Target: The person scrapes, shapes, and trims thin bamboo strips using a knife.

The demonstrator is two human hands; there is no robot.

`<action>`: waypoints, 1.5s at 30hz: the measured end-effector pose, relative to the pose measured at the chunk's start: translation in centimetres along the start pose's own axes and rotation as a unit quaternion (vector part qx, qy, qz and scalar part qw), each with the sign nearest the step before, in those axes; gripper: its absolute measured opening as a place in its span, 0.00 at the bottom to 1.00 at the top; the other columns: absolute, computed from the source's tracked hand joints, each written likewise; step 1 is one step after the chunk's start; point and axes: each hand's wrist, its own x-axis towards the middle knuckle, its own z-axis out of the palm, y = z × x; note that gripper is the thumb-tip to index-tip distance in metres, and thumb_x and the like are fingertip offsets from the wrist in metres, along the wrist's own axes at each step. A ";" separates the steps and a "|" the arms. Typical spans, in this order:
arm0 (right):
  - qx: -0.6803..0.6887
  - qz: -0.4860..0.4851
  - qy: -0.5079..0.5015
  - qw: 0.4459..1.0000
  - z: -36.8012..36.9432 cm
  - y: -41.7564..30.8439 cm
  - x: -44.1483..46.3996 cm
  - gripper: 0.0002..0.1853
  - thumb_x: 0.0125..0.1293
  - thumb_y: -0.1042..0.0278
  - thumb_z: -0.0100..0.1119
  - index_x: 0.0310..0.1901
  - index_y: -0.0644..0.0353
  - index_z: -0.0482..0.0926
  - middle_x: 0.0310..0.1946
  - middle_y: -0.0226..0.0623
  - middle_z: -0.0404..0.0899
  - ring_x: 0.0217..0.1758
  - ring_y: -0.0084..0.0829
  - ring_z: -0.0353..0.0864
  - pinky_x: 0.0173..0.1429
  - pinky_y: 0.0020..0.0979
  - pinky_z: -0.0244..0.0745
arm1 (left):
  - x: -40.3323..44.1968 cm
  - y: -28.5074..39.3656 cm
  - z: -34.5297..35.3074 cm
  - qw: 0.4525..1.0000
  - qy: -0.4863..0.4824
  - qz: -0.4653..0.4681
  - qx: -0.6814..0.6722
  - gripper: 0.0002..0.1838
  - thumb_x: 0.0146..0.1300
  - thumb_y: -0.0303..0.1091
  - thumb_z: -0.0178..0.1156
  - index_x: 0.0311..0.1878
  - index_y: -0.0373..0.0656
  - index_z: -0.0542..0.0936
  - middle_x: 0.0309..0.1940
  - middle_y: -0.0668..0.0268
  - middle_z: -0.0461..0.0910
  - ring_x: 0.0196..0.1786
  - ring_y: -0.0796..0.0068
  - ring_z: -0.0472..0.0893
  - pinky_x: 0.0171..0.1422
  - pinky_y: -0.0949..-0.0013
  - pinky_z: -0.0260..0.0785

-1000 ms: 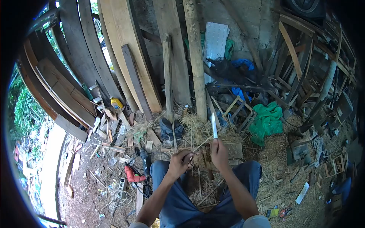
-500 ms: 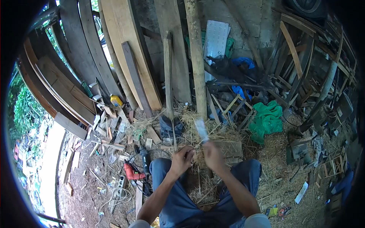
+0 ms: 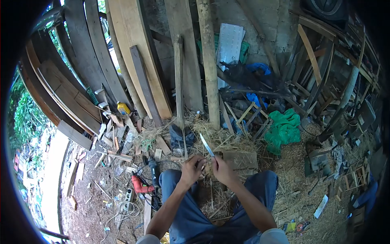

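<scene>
My right hand [image 3: 224,171] is closed round the handle of a knife [image 3: 206,144], its pale blade pointing up and slightly left. Close beside it, my left hand [image 3: 191,170] is closed, thumb and fingers pinched together. A thin light strip [image 3: 185,142], which looks like split bamboo, runs up from the left hand's fingers; its lower end is hidden there. Both hands are between my knees, above ground littered with shavings [image 3: 207,132]. Beyond the right hand lies a flat wooden block [image 3: 243,160].
A red power drill [image 3: 141,185], a dark angle grinder [image 3: 153,168] and a power strip [image 3: 128,199] with a cord lie left of my knee. Tall boards [image 3: 134,40] and a bamboo pole [image 3: 209,65] lean ahead. Green plastic sheeting [image 3: 284,128] lies right.
The knife, blurred before, now shows sharply, with its blade tipped further left. My right hand has shifted slightly left and down; the left hand stays nearly in place.
</scene>
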 end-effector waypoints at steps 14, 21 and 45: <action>-0.016 0.014 0.011 1.000 0.2 2.2 -0.1 0.06 0.65 0.67 0.53 0.38 0.58 0.76 0.21 0.49 0.76 0.23 0.49 0.79 0.27 0.42 0.71 | -0.5 -0.5 -0.2 1.000 -0.013 -0.002 -0.005 0.04 0.60 0.27 0.63 0.35 0.37 0.80 0.25 0.58 0.81 0.25 0.66 0.80 0.31 0.68 0.70; 0.020 -0.013 -0.006 1.000 -0.4 2.0 0.4 0.07 0.66 0.67 0.51 0.38 0.60 0.76 0.20 0.51 0.75 0.24 0.51 0.78 0.28 0.44 0.70 | -0.6 -0.7 0.1 0.998 -0.034 -0.038 -0.042 0.04 0.63 0.27 0.60 0.35 0.37 0.80 0.25 0.62 0.81 0.27 0.74 0.80 0.33 0.71 0.70; 0.168 0.106 -0.062 0.978 -2.4 4.0 1.1 0.12 0.62 0.64 0.63 0.38 0.66 0.80 0.27 0.35 0.82 0.31 0.23 0.80 0.38 0.27 0.72 | 2.9 -4.1 0.1 0.852 0.120 -0.187 -0.475 0.03 0.65 0.31 0.58 0.39 0.43 0.76 0.31 0.69 0.77 0.37 0.78 0.76 0.43 0.73 0.66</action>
